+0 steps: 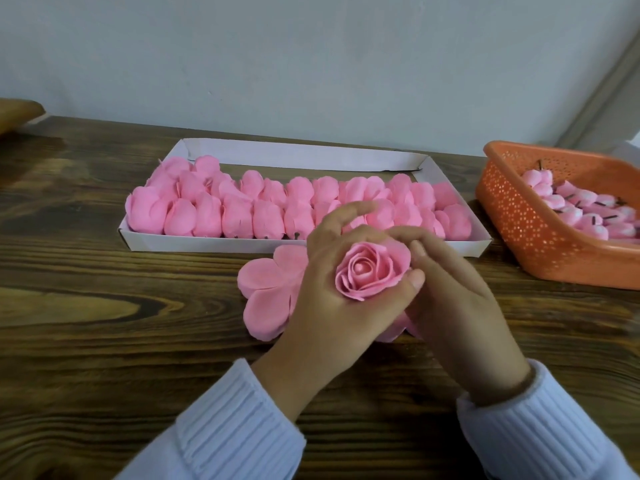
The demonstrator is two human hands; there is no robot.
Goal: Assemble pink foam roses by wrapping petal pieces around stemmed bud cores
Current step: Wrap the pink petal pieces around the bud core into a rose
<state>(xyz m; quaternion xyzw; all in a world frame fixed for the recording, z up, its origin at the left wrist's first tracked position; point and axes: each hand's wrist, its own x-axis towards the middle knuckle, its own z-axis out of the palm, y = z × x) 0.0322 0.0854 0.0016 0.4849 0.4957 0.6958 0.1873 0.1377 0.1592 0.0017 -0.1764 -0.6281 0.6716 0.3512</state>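
A pink foam rose (369, 271) with layered petals around a small bud core sits between my two hands over the wooden table. My left hand (329, 299) grips it from the left and below, thumb curled across its lower right edge. My right hand (450, 289) holds the rose's right side, fingers bent over its top petal. A flat pink petal piece (268, 292) lies on the table under my hands, mostly showing at the left. The rose's stem is hidden.
A white cardboard tray (304, 155) behind my hands holds several pink petal pieces in rows. An orange perforated basket (512, 216) at the right holds several stemmed bud cores (585, 209). A brown object (17, 112) sits at the far left edge.
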